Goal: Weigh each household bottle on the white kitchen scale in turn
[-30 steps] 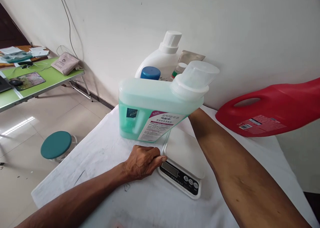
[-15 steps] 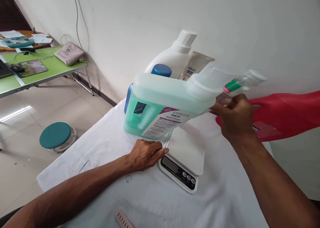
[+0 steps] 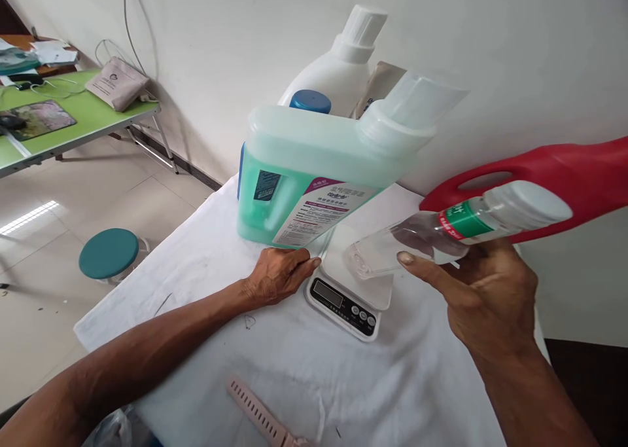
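My right hand [image 3: 490, 296] is closed around a clear plastic bottle [image 3: 417, 237] with a green and red label and a white cap. The bottle is tilted, its base over the white plate of a digital kitchen scale [image 3: 343, 306]; I cannot tell whether it touches the plate. At the scale's left edge, my left hand [image 3: 279, 275] has curled fingers and a thumb against the rim. Just behind stands a large jug of green liquid [image 3: 314, 172] with a translucent cap, partly covering the back of the scale.
Behind the jug are a white bottle [image 3: 324, 74], a blue cap [image 3: 310, 100] and a beige tube [image 3: 380, 84]. A red jug [image 3: 579, 172] is at right. A pink watch strap [image 3: 260, 411] lies on the white cloth [image 3: 196, 342]. Left are a teal stool [image 3: 108, 253] and a green table [image 3: 63, 129].
My right hand has brought the clear bottle from beside the red jug toward me and over the scale. My left hand stays at the scale's edge. The view has tilted slightly down.
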A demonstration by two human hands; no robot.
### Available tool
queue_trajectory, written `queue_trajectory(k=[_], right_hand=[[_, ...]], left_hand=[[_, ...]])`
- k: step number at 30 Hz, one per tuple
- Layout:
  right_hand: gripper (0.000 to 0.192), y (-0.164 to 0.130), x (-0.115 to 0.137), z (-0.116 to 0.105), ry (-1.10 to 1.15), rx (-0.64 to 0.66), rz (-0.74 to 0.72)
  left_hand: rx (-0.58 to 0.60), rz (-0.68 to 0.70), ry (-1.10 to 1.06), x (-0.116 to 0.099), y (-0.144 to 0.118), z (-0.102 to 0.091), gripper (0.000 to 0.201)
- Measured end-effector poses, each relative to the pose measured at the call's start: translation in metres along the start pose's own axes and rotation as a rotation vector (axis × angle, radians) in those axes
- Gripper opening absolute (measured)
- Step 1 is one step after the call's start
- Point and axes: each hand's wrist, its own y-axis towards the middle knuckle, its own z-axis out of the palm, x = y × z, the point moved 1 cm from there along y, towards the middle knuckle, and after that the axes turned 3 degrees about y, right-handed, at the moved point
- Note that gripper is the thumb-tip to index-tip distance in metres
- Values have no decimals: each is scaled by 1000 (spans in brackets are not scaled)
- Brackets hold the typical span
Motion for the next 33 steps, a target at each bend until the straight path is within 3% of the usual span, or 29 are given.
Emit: queue_trajectory(k=[4, 14, 16, 21, 23, 27, 33], right_hand=[[55, -3, -2, 3, -12, -7, 60], [65, -11, -17, 1, 101, 22, 12], [65, -14, -31, -1, 149, -68, 34], [62, -24, -84, -7, 208, -504, 188], [61, -28, -103, -7, 184, -588, 219], [53, -31, -120, -7, 133, -619, 229], [53, -31, -124, -9, 80, -573, 232]], left_hand=[[-4, 1, 15, 0, 0, 0, 50], [43, -92, -20, 1, 2, -1, 52], [49, -114, -45, 1, 2, -1, 53], [95, -200, -76, 2, 5, -3, 53], [110, -227, -57, 3, 6, -4, 55], [139, -252, -38, 6, 7, -4, 57], [164, -265, -22, 6, 9, -4, 53]])
